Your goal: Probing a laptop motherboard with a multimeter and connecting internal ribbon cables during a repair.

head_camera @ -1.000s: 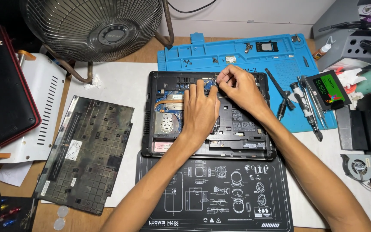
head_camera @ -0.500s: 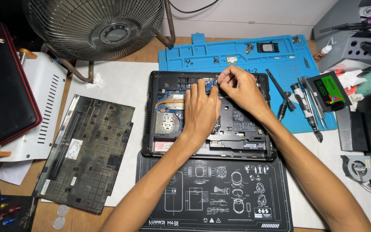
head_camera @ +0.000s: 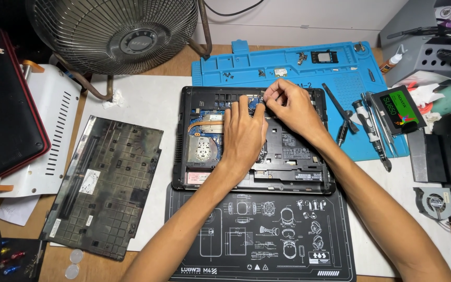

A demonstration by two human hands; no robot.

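My left hand lay flat, fingers together, on the inside of the opened laptop, holding nothing that I could see. My right hand sat just at its two o'clock, fingertips pinched narrow on something small near the laptop's top edge; what it was I could not tell, as my fingers hid it. The laptop lay at the middle of the bench, its top edge over the blue repair mat at twelve o'clock and its bottom edge on the black mat at six. The removed bottom cover lay at nine o'clock, the screwdrivers at three. I judged the risk to be the pinch: a pull at an angle could tear a connector, and my left palm pressing on the board could flex it.
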